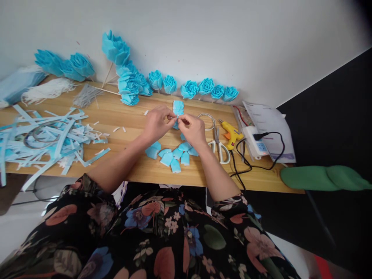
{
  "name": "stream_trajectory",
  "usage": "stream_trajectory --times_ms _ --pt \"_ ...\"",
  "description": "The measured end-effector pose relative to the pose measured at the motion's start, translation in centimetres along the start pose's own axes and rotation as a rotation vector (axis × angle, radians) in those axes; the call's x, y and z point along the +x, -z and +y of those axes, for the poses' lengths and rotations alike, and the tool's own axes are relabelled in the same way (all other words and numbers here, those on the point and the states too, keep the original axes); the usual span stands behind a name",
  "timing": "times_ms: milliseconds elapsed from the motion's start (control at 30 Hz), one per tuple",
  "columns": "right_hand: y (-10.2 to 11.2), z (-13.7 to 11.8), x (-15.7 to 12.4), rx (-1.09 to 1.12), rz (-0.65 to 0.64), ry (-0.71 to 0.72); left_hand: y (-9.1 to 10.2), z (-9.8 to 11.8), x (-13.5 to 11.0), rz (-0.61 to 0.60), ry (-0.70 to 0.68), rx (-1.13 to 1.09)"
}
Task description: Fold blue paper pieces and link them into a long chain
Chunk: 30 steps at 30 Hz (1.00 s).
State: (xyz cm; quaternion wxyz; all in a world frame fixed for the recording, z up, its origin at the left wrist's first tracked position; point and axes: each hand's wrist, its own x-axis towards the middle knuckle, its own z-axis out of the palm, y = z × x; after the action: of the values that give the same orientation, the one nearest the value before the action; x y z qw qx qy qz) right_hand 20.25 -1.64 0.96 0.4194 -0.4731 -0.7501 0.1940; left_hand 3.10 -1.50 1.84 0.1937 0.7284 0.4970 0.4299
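Blue crinkled material (178, 105) shows just beyond left hand (159, 122) and right hand (193, 131). Both pinch closed, fingertips nearly meeting; what they hold is unclear.

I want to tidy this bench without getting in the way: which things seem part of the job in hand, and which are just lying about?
Likely part of it:
blue cut pieces near the left hand and right hand
scissors
yellow glue gun

Probably just lying about:
tangled offcuts at left
green object at right
printed paper
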Motion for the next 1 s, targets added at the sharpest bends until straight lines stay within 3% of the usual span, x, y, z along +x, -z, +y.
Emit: stream_trajectory --times_ms 1000 --pt "-0.13 0.29 0.02 -0.027 0.013 0.024 -0.39 -0.94 0.09 0.007 -0.091 0.048"
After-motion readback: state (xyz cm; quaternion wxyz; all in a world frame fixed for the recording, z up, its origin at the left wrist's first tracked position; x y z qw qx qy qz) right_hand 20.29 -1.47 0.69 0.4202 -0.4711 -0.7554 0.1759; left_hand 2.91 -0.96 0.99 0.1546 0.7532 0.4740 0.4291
